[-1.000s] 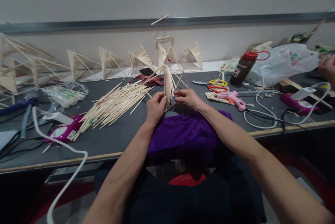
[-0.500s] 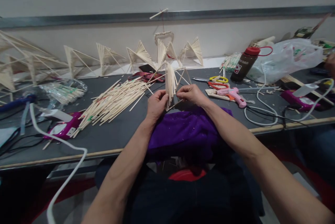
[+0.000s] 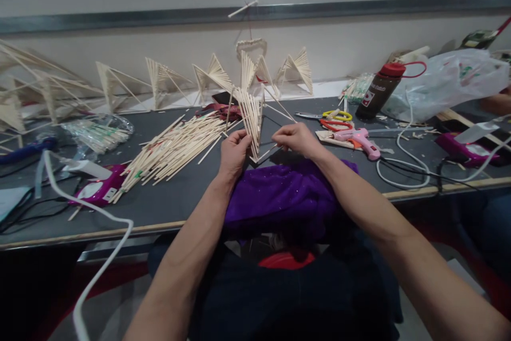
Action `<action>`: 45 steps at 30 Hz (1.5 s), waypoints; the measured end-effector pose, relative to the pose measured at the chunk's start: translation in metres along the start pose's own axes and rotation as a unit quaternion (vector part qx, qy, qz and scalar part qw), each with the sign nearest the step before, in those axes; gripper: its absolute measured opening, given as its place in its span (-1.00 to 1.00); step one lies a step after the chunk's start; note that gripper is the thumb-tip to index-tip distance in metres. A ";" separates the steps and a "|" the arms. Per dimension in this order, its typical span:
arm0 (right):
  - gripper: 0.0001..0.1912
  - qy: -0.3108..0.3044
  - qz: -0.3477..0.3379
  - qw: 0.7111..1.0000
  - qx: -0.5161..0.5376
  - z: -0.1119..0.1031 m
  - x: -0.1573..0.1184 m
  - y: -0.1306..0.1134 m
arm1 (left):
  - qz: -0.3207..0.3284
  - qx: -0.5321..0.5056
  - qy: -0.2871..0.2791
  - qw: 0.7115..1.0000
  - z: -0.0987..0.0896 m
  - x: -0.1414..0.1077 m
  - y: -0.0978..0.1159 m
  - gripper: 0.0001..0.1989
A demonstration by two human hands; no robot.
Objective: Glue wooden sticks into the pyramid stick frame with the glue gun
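Note:
A fan-shaped wooden stick model stands upright in front of me, narrow at its base. My left hand is closed on its left edge, thumb and fingers pinched together. On the right, my right hand pinches at the end of a thin stick that runs to the model's base; the fingertips are partly hidden. A purple cloth lies at the table edge below both hands. Left of the model is a heap of loose sticks.
Finished-looking stick models line the wall. Scissors, a pink glue gun, a bottle and a plastic bag are at the right. White cables trail from two magenta power blocks. Part of another person shows at far right.
The stick model has turned and tilted so its fan shows wider, with its top further left. My right hand has moved slightly away from it to the right. The view has shifted a little.

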State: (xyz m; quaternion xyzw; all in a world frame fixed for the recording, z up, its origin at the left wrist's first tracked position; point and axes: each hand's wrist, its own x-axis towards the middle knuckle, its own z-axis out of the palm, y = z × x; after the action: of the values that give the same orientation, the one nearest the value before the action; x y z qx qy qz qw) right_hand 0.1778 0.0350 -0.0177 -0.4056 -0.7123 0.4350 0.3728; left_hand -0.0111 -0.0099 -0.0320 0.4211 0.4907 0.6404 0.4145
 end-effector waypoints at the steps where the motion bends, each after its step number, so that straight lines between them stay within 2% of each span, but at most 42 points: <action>1: -0.84 -0.026 -0.020 0.998 -0.063 0.008 -0.002 -0.002 | 0.002 0.001 -0.001 1.000 0.000 0.000 0.000 -0.73; 5: -0.76 -0.081 -0.070 0.962 -0.250 0.030 -0.005 -0.010 | 0.016 0.018 -0.015 1.000 0.000 -0.001 -0.002 -0.74; 8: -0.85 -0.097 -0.080 0.952 -0.279 0.036 -0.005 -0.012 | 0.031 0.030 -0.030 0.999 0.000 -0.001 -0.003 -0.74; 10: -0.89 -0.084 -0.069 0.972 -0.209 0.034 -0.004 -0.012 | 0.036 0.033 -0.029 0.998 -0.001 -0.001 -0.003 -0.74; 13: -0.90 -0.036 -0.012 0.999 -0.002 0.015 -0.002 -0.011 | 0.028 0.022 -0.014 0.999 -0.002 0.000 -0.002 -0.73; 15: -0.86 0.035 0.006 0.992 0.123 -0.006 0.000 -0.008 | 0.024 0.016 -0.007 1.000 -0.002 0.000 -0.002 -0.73; 18: -0.77 0.173 -0.003 0.954 0.244 -0.039 0.004 -0.002 | 0.026 0.019 0.000 0.999 -0.003 0.001 -0.002 -0.73; 19: -0.76 0.199 0.000 0.944 0.263 -0.046 0.005 0.000 | 0.028 0.021 0.003 0.999 -0.003 0.001 -0.002 -0.73; 21: -0.76 0.203 0.012 0.941 0.272 -0.054 0.006 0.003 | 0.029 0.024 0.008 0.999 -0.003 0.001 -0.002 -0.73; 26: -0.78 0.074 0.033 0.982 0.172 -0.040 0.003 0.004 | 0.032 0.029 0.004 0.999 -0.005 0.001 0.000 -0.76; 29: -0.85 0.042 0.033 0.992 0.116 -0.037 0.001 0.005 | 0.042 0.033 -0.006 0.999 -0.006 0.001 0.001 -0.76; 32: -0.84 0.064 0.022 0.990 0.120 -0.045 0.002 0.008 | 0.078 0.058 -0.015 0.995 -0.010 0.002 0.003 -0.80; 35: -0.78 0.126 0.004 0.979 0.163 -0.055 0.005 0.013 | 0.130 0.116 -0.028 0.984 -0.016 0.004 0.004 -0.83; 37: -0.76 0.161 0.017 0.974 0.156 -0.058 0.007 0.017 | 0.155 0.171 -0.033 0.972 -0.020 0.004 0.005 -0.84; 41: -0.91 0.174 0.066 0.983 0.003 -0.053 0.016 0.031 | 0.180 0.259 -0.048 0.948 -0.023 0.001 0.006 -0.81; 45: -0.85 0.144 0.084 0.981 -0.100 -0.049 0.024 0.048 | 0.178 0.277 -0.077 0.941 -0.022 -0.001 0.006 -0.76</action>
State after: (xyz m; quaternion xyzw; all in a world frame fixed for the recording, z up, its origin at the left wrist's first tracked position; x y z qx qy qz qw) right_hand 0.2235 0.0861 -0.0405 -0.5580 -0.6542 0.3282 0.3909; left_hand -0.0327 -0.0177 -0.0303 0.6478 0.5326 0.5077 0.1976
